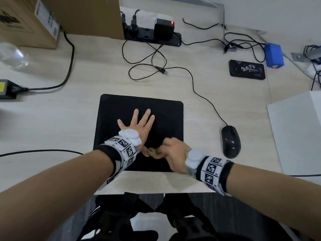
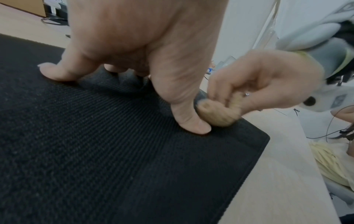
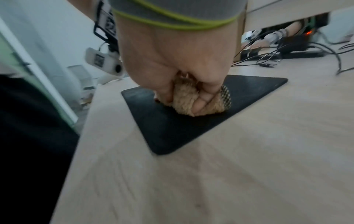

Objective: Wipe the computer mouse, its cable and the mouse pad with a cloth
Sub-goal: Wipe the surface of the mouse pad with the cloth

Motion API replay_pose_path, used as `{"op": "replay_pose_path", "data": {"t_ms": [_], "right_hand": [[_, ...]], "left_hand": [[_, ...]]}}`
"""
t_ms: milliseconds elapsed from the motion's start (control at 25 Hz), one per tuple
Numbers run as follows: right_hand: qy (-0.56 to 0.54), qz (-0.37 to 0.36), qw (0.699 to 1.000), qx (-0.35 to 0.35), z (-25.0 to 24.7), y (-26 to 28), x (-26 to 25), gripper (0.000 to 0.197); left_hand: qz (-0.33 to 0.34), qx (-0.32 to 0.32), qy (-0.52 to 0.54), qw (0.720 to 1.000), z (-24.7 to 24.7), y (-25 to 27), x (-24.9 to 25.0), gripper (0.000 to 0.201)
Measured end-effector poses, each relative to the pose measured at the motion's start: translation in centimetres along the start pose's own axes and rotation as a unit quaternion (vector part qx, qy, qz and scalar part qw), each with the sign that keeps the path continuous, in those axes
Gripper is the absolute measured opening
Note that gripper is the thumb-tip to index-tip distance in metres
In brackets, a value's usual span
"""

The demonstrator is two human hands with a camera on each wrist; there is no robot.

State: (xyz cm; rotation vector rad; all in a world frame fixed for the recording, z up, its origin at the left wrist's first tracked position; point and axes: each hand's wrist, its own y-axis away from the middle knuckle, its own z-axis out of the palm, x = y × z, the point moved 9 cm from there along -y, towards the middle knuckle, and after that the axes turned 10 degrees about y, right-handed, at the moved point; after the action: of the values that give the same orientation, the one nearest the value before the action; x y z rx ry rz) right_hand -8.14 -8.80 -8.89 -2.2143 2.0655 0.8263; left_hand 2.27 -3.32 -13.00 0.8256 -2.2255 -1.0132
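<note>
A black mouse pad (image 1: 165, 112) lies on the wooden desk near its front edge. My left hand (image 1: 139, 124) presses flat on the pad with straight, spread fingers (image 2: 57, 72). My right hand (image 1: 173, 152) grips a bunched tan cloth (image 3: 184, 103) and holds it down on the pad's near part, right beside the left thumb (image 2: 189, 121). The cloth (image 2: 216, 115) touches the pad (image 2: 114, 151). A black computer mouse (image 1: 231, 141) sits off the pad to the right. Its thin black cable (image 1: 201, 94) runs back across the desk to a loose USB plug (image 1: 163, 71).
A black power strip (image 1: 152, 37) with plugs and tangled cables sits at the back. A cardboard box (image 1: 27, 21) and a power brick (image 1: 7, 89) are at the left. A black phone (image 1: 247, 69), a blue box (image 1: 274, 54) and a white box (image 1: 298, 133) stand at the right.
</note>
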Motion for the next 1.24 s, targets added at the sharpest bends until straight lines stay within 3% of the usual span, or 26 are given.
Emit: {"op": "replay_pose_path", "data": {"t_ms": [80,120,240,400,560,720,800,960,1080,1240], "right_hand": [[0.014,-0.037,0.999,-0.001,-1.7,-0.3,0.5,0.029],[0.018,-0.023,0.999,0.041,-3.8,-1.7,1.7,0.032],[0.018,0.112,0.981,0.159,-9.8,-7.0,7.8,0.027],[0.059,0.225,0.964,0.129,-8.4,-9.7,9.9,0.028],[0.008,0.159,0.977,0.143,-4.5,-6.1,5.5,0.026],[-0.005,-0.009,1.0,0.029,-0.3,0.1,0.2,0.027],[0.01,-0.039,0.999,0.022,-1.3,0.7,0.7,0.03],[0.004,0.125,0.973,0.194,-9.2,-4.0,9.4,0.03],[0.051,0.203,0.967,0.144,-8.8,-6.3,12.8,0.033],[0.027,0.174,0.977,0.124,-5.2,-4.8,9.6,0.033]], "left_hand": [[-0.001,-0.003,0.0,1.0,-0.1,0.1,0.0,0.139],[-0.001,-0.007,0.003,1.0,-0.2,0.0,0.0,0.141],[-0.005,-0.018,0.008,1.0,-0.2,-0.2,-0.2,0.143],[-0.004,-0.016,-0.004,1.0,-0.1,-0.1,-0.3,0.142],[0.004,-0.006,-0.009,1.0,-0.1,-0.2,-0.3,0.141],[0.002,-0.012,-0.016,1.0,0.2,-0.4,-0.2,0.141],[0.0,-0.011,-0.021,1.0,0.1,-0.5,-0.2,0.142],[-0.003,-0.014,-0.019,1.0,0.1,-0.3,-0.2,0.143],[-0.003,-0.013,-0.025,1.0,0.3,-0.5,-0.2,0.142],[-0.011,-0.017,-0.022,1.0,0.3,-0.6,-0.2,0.143]]}}
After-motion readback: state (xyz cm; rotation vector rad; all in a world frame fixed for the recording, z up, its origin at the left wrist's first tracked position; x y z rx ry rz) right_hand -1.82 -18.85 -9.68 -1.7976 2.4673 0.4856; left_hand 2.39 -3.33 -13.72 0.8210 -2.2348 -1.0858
